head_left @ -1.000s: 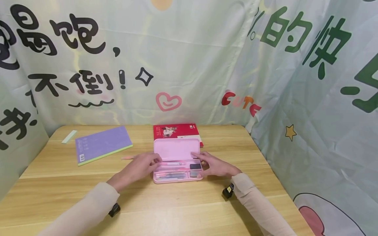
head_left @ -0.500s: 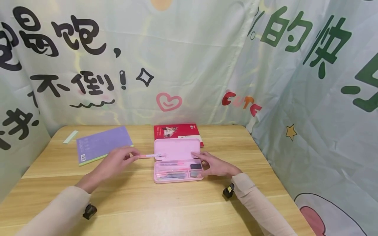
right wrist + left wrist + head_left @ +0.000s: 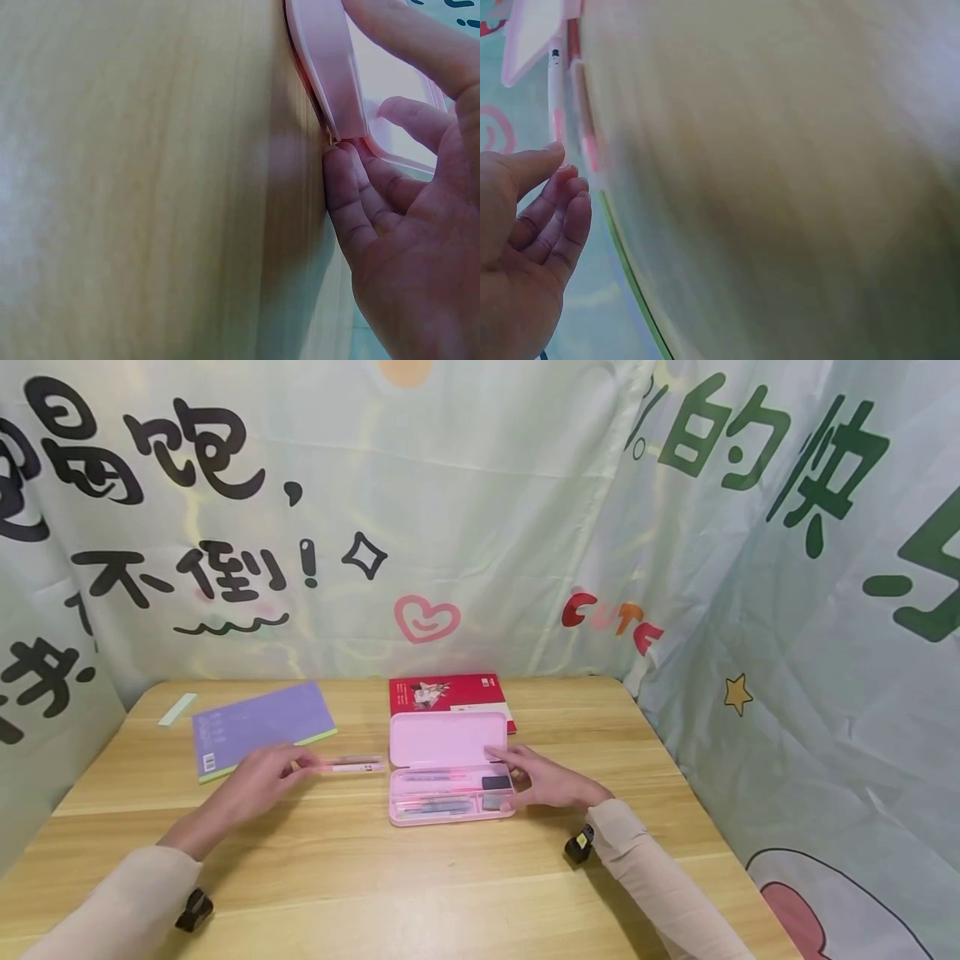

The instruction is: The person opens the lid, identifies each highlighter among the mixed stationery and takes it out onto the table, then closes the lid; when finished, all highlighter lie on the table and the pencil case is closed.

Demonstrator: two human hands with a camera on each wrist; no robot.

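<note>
A pink pencil case [image 3: 448,740] lies open on the table, its lid folded back. Several pens [image 3: 438,807] are in its tray, with a dark block [image 3: 495,782] and a grey eraser [image 3: 492,802] at the right end. My left hand [image 3: 262,781], left of the case, pinches the end of a white and pink pen [image 3: 556,90] between thumb and fingertips. Beside it, close to the purple notebook, lies a second pen [image 3: 352,759]. My right hand [image 3: 551,781] holds the right end of the case, thumb at the tray's front corner, a finger against the lid.
The purple notebook [image 3: 262,727] with a green edge is at the back left, near a pale strip [image 3: 177,709]. A red book [image 3: 450,693] lies partly behind the lid. Printed curtains [image 3: 495,527] rise behind the wooden table [image 3: 450,893].
My left hand has taken the white and pink pen out of the tray and carried it left, down beside the second pen. My right hand has stayed at the case.
</note>
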